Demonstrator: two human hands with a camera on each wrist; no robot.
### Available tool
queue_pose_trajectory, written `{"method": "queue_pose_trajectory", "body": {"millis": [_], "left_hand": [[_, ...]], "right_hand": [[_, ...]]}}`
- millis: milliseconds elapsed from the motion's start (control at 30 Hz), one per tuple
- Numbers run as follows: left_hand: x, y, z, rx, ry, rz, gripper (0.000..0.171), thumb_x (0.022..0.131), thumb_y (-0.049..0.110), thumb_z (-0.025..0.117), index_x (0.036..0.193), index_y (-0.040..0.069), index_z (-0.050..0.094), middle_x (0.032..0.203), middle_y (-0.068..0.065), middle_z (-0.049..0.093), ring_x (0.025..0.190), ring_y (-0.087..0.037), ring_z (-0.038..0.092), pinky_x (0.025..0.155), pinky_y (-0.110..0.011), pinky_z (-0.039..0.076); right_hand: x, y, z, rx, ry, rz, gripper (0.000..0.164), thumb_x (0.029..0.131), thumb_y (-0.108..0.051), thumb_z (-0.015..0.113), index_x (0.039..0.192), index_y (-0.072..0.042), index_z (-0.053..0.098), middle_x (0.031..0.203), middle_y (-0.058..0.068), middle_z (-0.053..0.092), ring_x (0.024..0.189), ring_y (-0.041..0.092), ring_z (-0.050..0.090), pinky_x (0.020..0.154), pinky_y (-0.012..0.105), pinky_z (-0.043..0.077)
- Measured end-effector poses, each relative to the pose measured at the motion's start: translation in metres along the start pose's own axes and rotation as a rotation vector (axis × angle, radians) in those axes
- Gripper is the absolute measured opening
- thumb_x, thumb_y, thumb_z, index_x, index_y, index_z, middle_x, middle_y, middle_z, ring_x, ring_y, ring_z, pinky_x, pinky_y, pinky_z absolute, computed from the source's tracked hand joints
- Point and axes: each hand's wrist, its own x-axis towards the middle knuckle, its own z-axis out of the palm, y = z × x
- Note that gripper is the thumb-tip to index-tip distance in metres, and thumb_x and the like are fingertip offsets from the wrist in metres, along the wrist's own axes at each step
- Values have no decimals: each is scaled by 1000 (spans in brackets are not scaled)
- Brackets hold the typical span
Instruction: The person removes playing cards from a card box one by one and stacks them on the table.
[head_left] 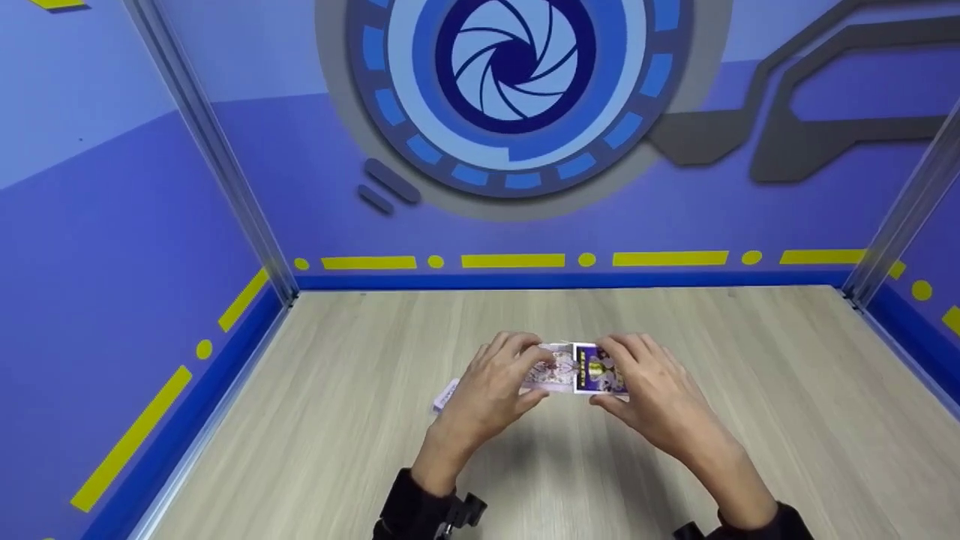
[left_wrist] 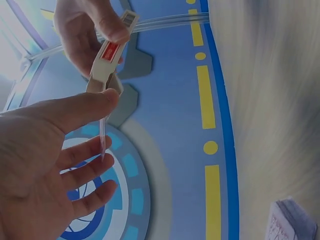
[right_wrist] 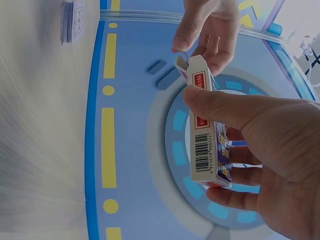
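Note:
My right hand [head_left: 660,390] grips a small card box [right_wrist: 202,155], with its thumb on the barcode side and its fingers behind. The purple printed face of the box shows in the head view. Its end flap stands open towards my left hand [head_left: 487,382]. That hand pinches a thin, pale patterned card [head_left: 561,367] between thumb and fingers, level with the box's open end. Edge-on in the left wrist view, the card looks like a thin strip; whether it is one or more cannot be told. A stack of playing cards [head_left: 444,395] lies on the table, partly behind my left wrist.
The wood-grain table [head_left: 337,450] extends beneath both hands. Blue printed panels [head_left: 247,180] with yellow marks stand at the back and sides, joined by metal corner posts [head_left: 217,150].

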Motion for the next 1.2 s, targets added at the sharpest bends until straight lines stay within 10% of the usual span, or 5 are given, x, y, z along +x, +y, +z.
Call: {"method": "queue_pose_trajectory", "body": {"millis": [567,1200], "left_hand": [[-11,-23,-24,-48,-20,-85,48,84,10,85,126,9,61,131,-7,61,127,-25,55,107,-42,45],[-23,-54,-24,-117,-211,-294,62,81,-2,77,140,4,59,137,-13,56,128,-30,51,106,-50,44]], "right_hand": [[-1,3,-4,-10,13,17,74,71,-23,97,133,-4,61,128,13,61,116,31,57,86,53,53],[-1,4,-4,7,-6,32,73,72,-23,96,133,-4,61,129,14,61,116,31,57,88,54,53]]}}
